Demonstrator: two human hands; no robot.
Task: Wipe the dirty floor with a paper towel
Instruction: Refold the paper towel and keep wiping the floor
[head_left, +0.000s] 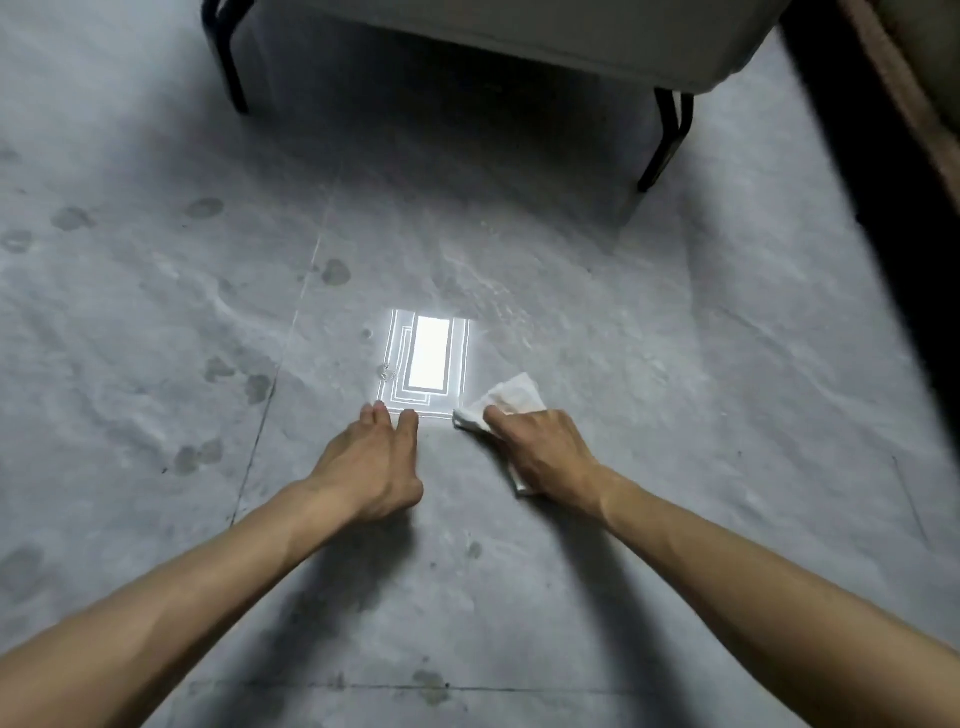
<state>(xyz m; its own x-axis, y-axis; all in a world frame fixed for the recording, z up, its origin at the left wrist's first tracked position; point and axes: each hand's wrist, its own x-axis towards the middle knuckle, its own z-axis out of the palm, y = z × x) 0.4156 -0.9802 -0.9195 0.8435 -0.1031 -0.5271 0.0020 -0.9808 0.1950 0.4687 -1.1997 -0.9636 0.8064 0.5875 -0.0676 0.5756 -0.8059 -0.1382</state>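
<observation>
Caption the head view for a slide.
Right hand holds a paper towel on the stained floor; left hand open alongside.

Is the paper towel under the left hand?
No, the paper towel is under the right hand, while the left hand touches the bare floor.

The left forearm (182, 597) and right forearm (753, 561) are bare along their whole visible length, slim, sleeveless. The left hand (374, 467) and right hand (540, 452) are bare too, tendons seemingly ridging their blurred backs
</observation>
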